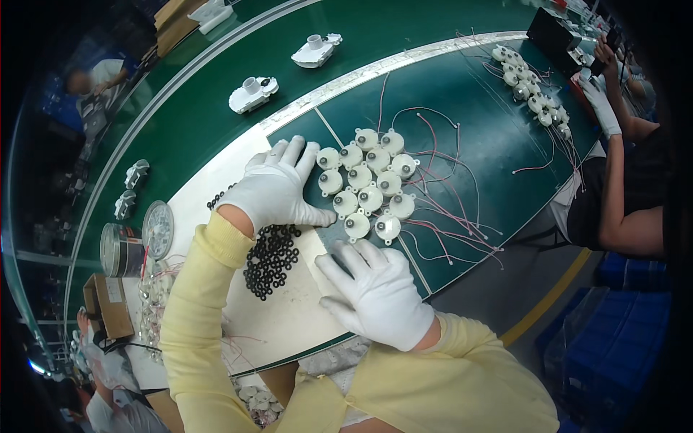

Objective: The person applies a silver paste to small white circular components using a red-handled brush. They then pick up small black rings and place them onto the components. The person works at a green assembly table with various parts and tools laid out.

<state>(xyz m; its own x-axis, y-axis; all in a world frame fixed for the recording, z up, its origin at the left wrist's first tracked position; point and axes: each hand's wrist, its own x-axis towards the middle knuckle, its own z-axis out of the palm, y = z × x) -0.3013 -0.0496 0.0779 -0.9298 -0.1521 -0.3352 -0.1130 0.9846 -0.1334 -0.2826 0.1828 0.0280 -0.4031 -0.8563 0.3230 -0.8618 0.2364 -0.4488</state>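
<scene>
A cluster of several small round cream-white motors [359, 175] with dark shafts lies on the green mat, their thin red and white wires [447, 216] trailing to the right. My left hand [278, 184], in a white glove, is open at the cluster's left side, fingers spread and thumb pointing at the lower motors. Below the cluster, my gloved right hand [382, 292] is open, its fingers stretched out and the tips close to the lowest motors. Whether those fingertips touch them I cannot tell. Many small black rubber rings [269, 267] lie piled beneath my left wrist, partly hidden by it.
Beyond the worktable, white plastic housings [253, 94] sit on a green conveyor [195, 119]. A clear jar [119, 249] and round lid [158, 229] stand left of the rings. Another person's gloved hand [600, 105] is near more motors [530, 85] at right. Blue crates [613, 353] stand lower right.
</scene>
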